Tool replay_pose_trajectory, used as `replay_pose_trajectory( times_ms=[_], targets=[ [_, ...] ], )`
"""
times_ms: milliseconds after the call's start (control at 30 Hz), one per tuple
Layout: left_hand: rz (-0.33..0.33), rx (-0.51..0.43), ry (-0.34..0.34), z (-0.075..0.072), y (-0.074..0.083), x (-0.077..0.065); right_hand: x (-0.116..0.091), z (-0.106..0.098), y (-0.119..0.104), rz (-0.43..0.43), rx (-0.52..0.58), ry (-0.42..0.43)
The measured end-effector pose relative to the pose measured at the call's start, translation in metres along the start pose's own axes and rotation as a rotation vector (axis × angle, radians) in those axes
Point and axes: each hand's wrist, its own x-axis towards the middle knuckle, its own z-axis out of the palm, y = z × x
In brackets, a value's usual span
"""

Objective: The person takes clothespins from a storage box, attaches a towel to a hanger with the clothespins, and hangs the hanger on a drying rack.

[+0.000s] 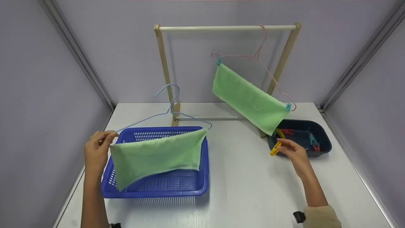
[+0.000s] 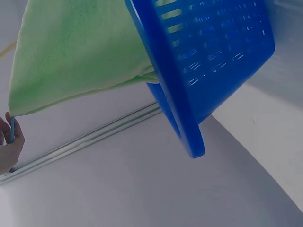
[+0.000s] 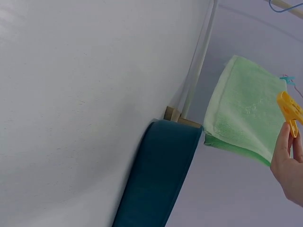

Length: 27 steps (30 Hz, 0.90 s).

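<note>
My left hand (image 1: 97, 148) pinches the left end of a light blue hanger (image 1: 148, 117), together with or right beside a corner of a light green towel (image 1: 158, 158). The towel hangs below the hanger, in front of and partly inside a blue plastic basket (image 1: 155, 193); how its right corner is attached is too small to tell. My right hand (image 1: 295, 155) holds a yellow clothespin (image 1: 275, 148) between thumb and fingertips, at the near left edge of a dark blue tray (image 1: 326, 148). In the right wrist view the clothespin (image 3: 288, 109) shows clearly.
A wooden rack with a white bar (image 1: 208, 28) stands at the back. From it a pink hanger (image 1: 265, 68) hangs tilted, with a second green towel (image 1: 250, 98) held by two teal clothespins (image 1: 288, 107). Red, yellow and teal clothespins (image 1: 313, 142) lie in the tray.
</note>
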Motion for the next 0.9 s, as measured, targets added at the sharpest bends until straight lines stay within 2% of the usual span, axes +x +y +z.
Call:
replay_pose_trajectory(
  times_ms=[267,567,767,900],
  targets=[
    [-0.02,0.003,-0.001,-0.003,0.005,-0.003,0.001,0.002,-0.001,-0.014,-0.022,-0.005],
    [-0.095,0.107,-0.153,-0.012,0.006,-0.008,0.001,0.005,0.0,-0.005,-0.027,-0.01],
    [-0.094,0.063,-0.253,-0.014,0.0,-0.011,0.001,0.006,0.0,-0.002,-0.017,-0.008],
    [-0.106,-0.037,-0.263,-0.013,-0.004,-0.012,0.001,0.007,0.0,0.0,-0.015,-0.01]
  ],
)
